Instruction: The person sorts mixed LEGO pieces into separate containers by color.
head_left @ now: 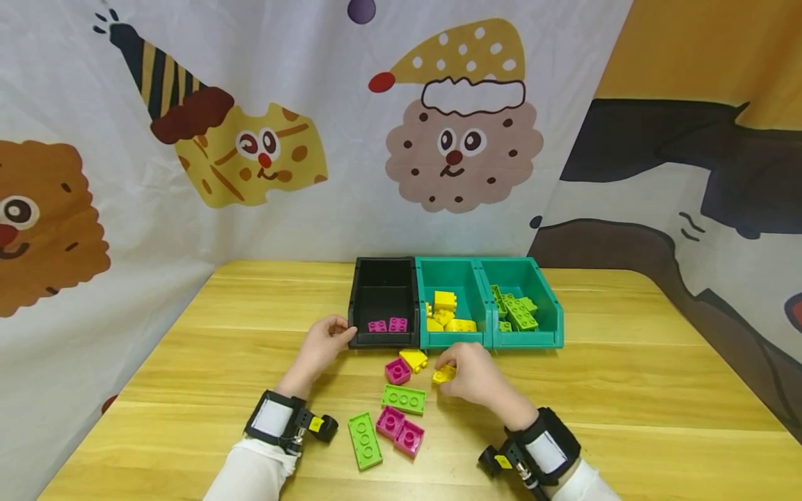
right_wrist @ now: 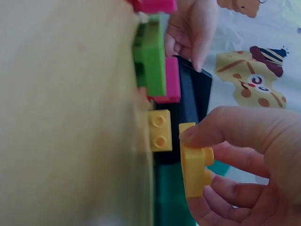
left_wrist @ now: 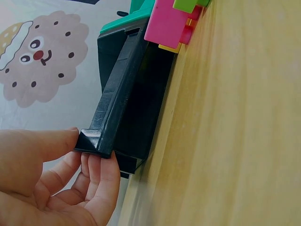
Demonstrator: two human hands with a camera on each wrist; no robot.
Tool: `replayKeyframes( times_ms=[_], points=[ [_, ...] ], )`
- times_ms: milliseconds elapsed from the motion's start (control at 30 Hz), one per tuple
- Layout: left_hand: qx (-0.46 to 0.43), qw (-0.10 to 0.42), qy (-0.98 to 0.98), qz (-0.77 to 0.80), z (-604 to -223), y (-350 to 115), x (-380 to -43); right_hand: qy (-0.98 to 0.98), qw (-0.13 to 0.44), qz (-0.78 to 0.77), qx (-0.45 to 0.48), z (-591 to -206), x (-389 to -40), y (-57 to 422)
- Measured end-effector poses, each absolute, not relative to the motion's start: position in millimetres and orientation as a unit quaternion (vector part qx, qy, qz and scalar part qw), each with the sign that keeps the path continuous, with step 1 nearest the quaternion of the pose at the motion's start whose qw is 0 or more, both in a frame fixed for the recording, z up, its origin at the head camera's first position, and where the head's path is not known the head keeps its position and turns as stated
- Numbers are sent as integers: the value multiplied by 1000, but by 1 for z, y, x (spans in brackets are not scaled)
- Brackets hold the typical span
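Note:
My left hand (head_left: pixel 322 348) pinches the front left corner of the black bin (head_left: pixel 383 341), thumb on one side of the rim and fingertips on the other, as the left wrist view shows. Two pink bricks (head_left: pixel 397 325) lie inside that bin. Between the thumb and fingers of my right hand (head_left: pixel 473 372) is a small yellow brick (right_wrist: pixel 192 169), held just above the table in front of the middle teal bin (head_left: pixel 454 339). Another yellow brick (head_left: pixel 413 360) lies close to the black bin's front, touching or nearly touching a pink brick (head_left: pixel 397 371).
Yellow bricks (head_left: pixel 445 300) fill part of the middle bin; green bricks (head_left: pixel 520 313) lie in the right teal bin (head_left: pixel 529 339). Nearer on the wooden table (head_left: pixel 626 390) are two green bricks (head_left: pixel 365 440) and pink bricks (head_left: pixel 409 438). A printed cloth (head_left: pixel 351 229) hangs behind.

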State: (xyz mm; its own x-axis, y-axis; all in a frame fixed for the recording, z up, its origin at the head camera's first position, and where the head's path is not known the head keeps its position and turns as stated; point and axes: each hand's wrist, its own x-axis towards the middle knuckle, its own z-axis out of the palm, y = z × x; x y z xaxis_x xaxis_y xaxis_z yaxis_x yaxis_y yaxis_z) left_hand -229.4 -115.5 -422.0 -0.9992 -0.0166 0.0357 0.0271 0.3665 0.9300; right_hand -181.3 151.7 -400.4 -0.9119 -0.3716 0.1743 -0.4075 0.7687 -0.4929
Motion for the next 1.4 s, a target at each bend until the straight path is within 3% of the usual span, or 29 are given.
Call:
replayKeyframes(
  times_ms=[267,567,933,1400],
  points=[
    [-11,21,-825,-565,-422,-114,-230,-938,72,300,157,-383,-188,163],
    [-10,23,-826,-563,-422,-115,-229,-917,153,353,108,-363,-216,161],
    [-14,25,-823,-567,-421,-116,-229,-933,128,325,89,-390,-257,149],
    [-8,21,-829,-559,-422,-116,-229,-954,104,270,73,-405,-271,139]
  ],
)
